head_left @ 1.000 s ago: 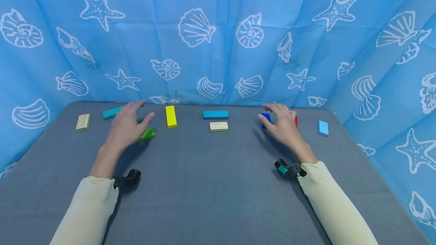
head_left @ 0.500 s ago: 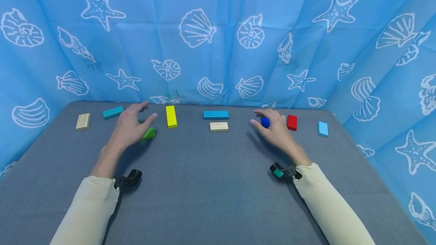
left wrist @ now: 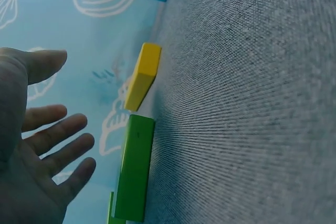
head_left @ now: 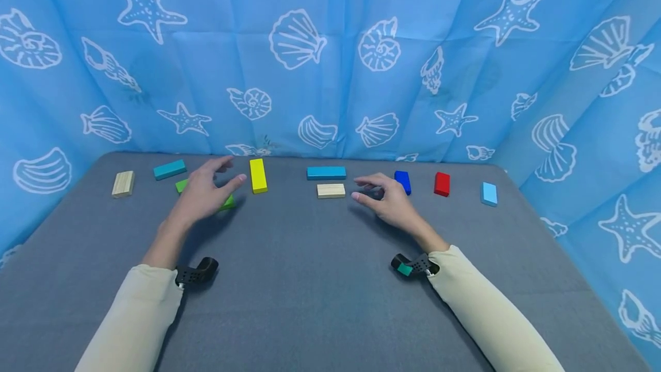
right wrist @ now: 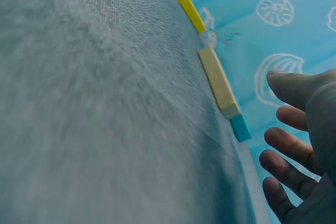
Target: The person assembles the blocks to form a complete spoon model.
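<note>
My left hand [head_left: 203, 193] hovers over two green blocks, partly covering them; its fingers are spread and hold nothing. One green block [left wrist: 135, 166] shows whole in the left wrist view, with a yellow block [head_left: 258, 176] beyond it. My right hand [head_left: 388, 202] is in the air just right of a plain wooden block [head_left: 331, 191], thumb and fingers apart and not touching it. Behind that wooden block lies a long blue block [head_left: 326, 173]. A dark blue block [head_left: 403, 182] lies just behind the right hand.
A red block [head_left: 442, 183] and a light blue block [head_left: 489, 194] lie farther right. At the far left are another wooden block [head_left: 123, 183] and a teal block [head_left: 169, 169]. A blue shell-print curtain [head_left: 320, 90] hangs behind the grey tabletop [head_left: 310, 280].
My right hand has moved left from above the dark blue and red blocks, uncovering both, toward the middle wooden block. The left hand has shifted slightly right. No block has moved.
</note>
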Action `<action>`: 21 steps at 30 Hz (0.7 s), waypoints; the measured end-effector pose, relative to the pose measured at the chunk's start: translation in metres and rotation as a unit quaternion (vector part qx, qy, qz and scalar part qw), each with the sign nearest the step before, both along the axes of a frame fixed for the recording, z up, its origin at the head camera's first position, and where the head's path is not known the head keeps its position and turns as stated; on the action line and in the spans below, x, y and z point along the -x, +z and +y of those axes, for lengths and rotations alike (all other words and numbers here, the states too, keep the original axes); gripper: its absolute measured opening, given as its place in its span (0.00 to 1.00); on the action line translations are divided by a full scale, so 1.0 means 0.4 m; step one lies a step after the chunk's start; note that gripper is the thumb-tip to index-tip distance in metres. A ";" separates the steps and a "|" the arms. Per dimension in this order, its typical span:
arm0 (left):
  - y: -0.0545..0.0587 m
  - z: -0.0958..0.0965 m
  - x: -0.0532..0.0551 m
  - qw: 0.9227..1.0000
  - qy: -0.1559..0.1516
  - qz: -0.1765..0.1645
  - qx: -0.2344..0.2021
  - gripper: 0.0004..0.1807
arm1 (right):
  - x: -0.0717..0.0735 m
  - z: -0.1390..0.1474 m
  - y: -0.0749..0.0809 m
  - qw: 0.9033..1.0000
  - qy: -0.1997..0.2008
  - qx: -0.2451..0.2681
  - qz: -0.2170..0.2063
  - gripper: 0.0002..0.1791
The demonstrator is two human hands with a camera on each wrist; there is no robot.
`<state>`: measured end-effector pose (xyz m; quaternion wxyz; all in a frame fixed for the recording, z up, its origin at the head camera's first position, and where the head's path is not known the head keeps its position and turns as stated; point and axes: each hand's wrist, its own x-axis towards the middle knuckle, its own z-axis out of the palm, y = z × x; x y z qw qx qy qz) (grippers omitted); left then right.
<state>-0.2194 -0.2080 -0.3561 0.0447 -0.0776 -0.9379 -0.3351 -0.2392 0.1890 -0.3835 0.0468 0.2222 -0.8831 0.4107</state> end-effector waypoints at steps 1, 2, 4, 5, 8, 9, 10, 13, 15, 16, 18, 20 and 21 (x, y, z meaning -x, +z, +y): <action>0.000 0.000 0.004 1.000 -0.003 -0.006 0.002 0.40 | 0.005 -0.007 -0.003 1.000 0.001 0.002 -0.005 0.23; -0.001 0.000 0.009 1.000 -0.007 -0.013 0.004 0.41 | 0.011 -0.014 -0.005 1.000 0.003 0.006 -0.010 0.23; -0.001 0.002 0.022 0.999 -0.013 -0.029 0.008 0.42 | 0.022 -0.025 -0.008 1.000 0.004 0.010 -0.017 0.23; 0.000 0.003 0.028 0.999 -0.017 -0.038 0.010 0.43 | 0.028 -0.032 -0.010 1.000 0.004 0.013 -0.020 0.23; -0.002 0.006 0.047 0.998 -0.025 -0.064 0.006 0.46 | 0.042 -0.049 -0.013 0.999 0.008 0.016 -0.027 0.23; -0.003 0.007 0.053 0.997 -0.028 -0.072 0.005 0.47 | 0.045 -0.054 -0.014 0.999 0.008 0.015 -0.029 0.23; -0.005 0.008 0.060 0.996 -0.029 -0.080 0.003 0.48 | 0.049 -0.058 -0.017 0.999 0.008 0.016 -0.032 0.24; -0.014 0.009 0.079 0.995 -0.031 -0.097 0.002 0.50 | 0.056 -0.067 -0.025 0.999 0.008 0.010 -0.038 0.24; -0.023 0.009 0.090 0.994 -0.031 -0.108 0.001 0.53 | 0.058 -0.070 -0.030 0.999 0.008 0.006 -0.040 0.24; -0.026 0.010 0.095 0.993 -0.031 -0.113 -0.001 0.53 | 0.058 -0.071 -0.032 0.999 0.009 0.005 -0.041 0.24; -0.032 0.010 0.104 0.992 -0.035 -0.121 -0.004 0.56 | 0.058 -0.073 -0.036 0.999 0.012 -0.001 -0.038 0.23; -0.038 0.009 0.111 0.991 -0.037 -0.130 -0.009 0.58 | 0.057 -0.075 -0.039 0.999 0.014 -0.010 -0.032 0.22; -0.040 0.010 0.114 0.990 -0.038 -0.133 -0.011 0.58 | 0.056 -0.076 -0.041 0.999 0.013 -0.015 -0.028 0.22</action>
